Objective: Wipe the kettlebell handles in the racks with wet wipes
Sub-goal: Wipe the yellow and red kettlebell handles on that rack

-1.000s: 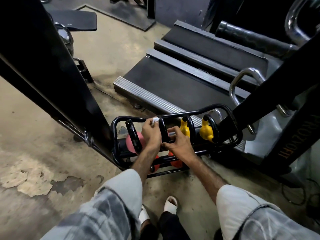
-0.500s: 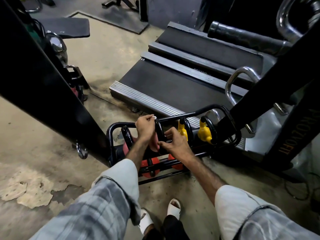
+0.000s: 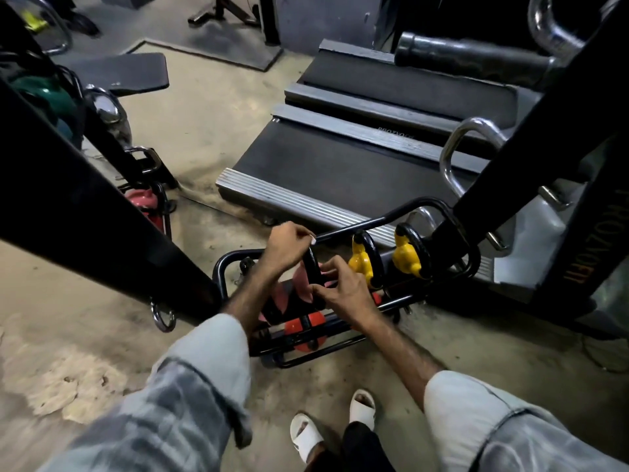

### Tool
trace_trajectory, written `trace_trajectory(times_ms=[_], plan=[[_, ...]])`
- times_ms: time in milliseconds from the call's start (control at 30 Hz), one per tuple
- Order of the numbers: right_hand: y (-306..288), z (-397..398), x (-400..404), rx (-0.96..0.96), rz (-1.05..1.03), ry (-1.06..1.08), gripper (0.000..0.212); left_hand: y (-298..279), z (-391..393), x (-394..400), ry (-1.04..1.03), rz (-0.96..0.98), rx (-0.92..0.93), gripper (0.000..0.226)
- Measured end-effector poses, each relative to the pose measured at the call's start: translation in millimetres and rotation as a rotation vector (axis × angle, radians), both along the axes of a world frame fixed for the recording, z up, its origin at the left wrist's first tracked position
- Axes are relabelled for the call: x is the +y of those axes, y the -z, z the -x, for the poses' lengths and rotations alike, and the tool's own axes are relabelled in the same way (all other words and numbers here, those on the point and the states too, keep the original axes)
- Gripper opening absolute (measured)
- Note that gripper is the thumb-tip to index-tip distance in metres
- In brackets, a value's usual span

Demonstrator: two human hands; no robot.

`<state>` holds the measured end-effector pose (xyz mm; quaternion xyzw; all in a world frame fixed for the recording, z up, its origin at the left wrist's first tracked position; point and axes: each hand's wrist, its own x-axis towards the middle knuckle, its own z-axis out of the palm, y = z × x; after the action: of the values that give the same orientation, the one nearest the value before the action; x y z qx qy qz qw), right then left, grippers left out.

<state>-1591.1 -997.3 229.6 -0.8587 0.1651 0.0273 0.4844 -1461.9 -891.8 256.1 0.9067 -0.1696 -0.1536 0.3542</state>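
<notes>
A low black tubular rack on the floor holds pink, orange and yellow kettlebells. My left hand pinches a white wet wipe, only a sliver of it showing, at the top of the black handle of a pink kettlebell. My right hand grips the lower part of that same handle from the right. Two yellow kettlebells with black handles stand further right in the rack. An orange kettlebell sits on the lower tier.
A treadmill deck lies just behind the rack. A thick black machine beam slants across the left, another black upright on the right. A second rack with a pink kettlebell stands at left. White sandals are below.
My left hand slid the wipe up to the top of the handle while my right hand stayed on the handle's lower part. The view shifted, bringing the second rack at left into sight.
</notes>
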Motion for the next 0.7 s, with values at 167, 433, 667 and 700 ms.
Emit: trace_trajectory(times_ms=[167, 433, 667, 700], plan=[[5.7, 3.9, -1.1, -0.034, -0.034, 0.054, 0.036, 17.7, 34.6, 24.5, 0.365, 0.015, -0.361, 0.023], [8.9, 11.7, 3.7, -0.053, -0.055, 0.177, 0.033, 20.3, 18.7, 13.9, 0.290, 0.016, -0.376, 0.018], [8.7, 16.0, 4.1, -0.090, -0.110, 0.215, 0.028, 14.6, 19.7, 11.9, 0.350, -0.023, -0.405, 0.022], [9.3, 15.7, 4.6, -0.094, -0.120, 0.209, 0.028, 11.4, 10.8, 6.3, 0.268, -0.043, -0.376, 0.020]])
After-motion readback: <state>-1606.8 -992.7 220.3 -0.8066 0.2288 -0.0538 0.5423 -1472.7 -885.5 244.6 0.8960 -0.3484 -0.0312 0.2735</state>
